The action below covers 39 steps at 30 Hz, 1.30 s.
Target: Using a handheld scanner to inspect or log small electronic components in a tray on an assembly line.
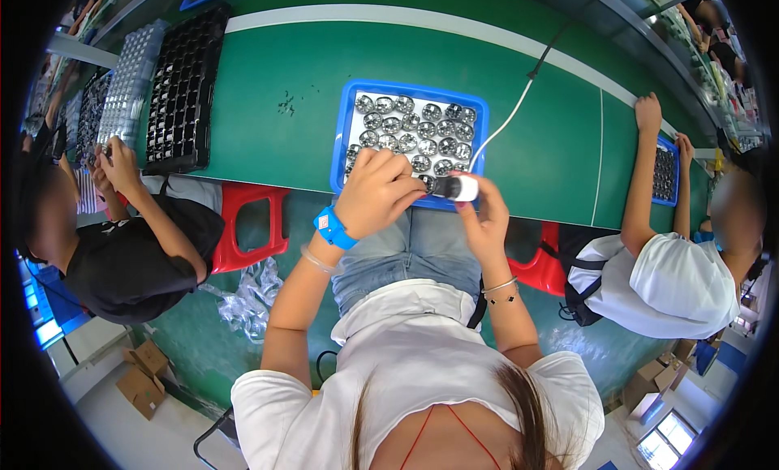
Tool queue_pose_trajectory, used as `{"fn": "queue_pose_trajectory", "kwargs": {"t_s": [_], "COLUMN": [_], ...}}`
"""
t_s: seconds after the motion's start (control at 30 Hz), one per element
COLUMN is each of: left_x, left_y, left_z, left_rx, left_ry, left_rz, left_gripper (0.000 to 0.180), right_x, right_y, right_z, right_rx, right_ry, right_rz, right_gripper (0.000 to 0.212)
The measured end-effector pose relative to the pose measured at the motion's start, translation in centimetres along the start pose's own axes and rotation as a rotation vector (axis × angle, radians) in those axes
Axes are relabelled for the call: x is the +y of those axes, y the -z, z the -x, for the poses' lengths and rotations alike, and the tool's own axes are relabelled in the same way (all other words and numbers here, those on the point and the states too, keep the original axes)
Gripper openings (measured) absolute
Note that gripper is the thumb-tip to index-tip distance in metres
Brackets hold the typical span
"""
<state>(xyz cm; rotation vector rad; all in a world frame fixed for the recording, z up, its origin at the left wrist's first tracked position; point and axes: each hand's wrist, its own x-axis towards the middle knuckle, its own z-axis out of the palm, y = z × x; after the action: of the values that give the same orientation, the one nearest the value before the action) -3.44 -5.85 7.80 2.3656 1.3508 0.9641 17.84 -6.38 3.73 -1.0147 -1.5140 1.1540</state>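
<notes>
My right hand (485,218) grips a short cylindrical device (464,188), white at one end and black at the other, over the near edge of the blue tray (345,121). A white cable (510,117) runs up from beside it. My left hand (375,193) is closed at the device's black end, thumb and fingers pinched together; what they hold is hidden. In the tray, several round black-and-silver parts (426,129) lie in rows on a white liner, some covered by my left hand.
Small black bits (286,103) are scattered on the green table (280,56). A black compartment tray (182,89) and a clear one (130,81) stand at left. A person in black (138,251) works on the left, another in white (669,275) at right beside a blue tray (665,174). Red stools (251,223) flank me.
</notes>
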Motion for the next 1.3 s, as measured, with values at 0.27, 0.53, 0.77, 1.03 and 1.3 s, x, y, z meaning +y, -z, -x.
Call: {"fn": "queue_pose_trajectory", "kwargs": {"t_s": [0.27, 0.53, 0.77, 1.03, 1.3], "left_x": [-1.0, -1.6, -0.9, -0.4, -1.7], "left_y": [-1.1, 1.6, 1.6, 2.1, 1.5], "left_z": [0.2, 1.6, 1.4, 1.3, 0.4], "left_rx": [-0.147, -0.048, -0.018, -0.001, 0.103], "left_ry": [-0.037, 0.093, 0.045, 0.05, 0.143], "left_rz": [-0.137, -0.074, -0.058, -0.082, -0.113], "left_gripper": [0.013, 0.019, 0.013, 0.01, 0.012], "right_x": [-0.7, -0.9, -1.4, -0.3, -1.5], "right_y": [1.2, 0.4, -1.0, -1.4, -0.5], "right_z": [-0.9, -1.1, -1.6, -0.7, -2.6], "right_rx": [0.14, -0.028, -0.161, 0.013, 0.017], "right_ry": [0.005, 0.025, 0.086, -0.03, -0.038], "right_rz": [-0.159, -0.089, 0.132, -0.119, -0.177], "right_gripper": [0.039, 0.036, 0.034, 0.034, 0.039]}}
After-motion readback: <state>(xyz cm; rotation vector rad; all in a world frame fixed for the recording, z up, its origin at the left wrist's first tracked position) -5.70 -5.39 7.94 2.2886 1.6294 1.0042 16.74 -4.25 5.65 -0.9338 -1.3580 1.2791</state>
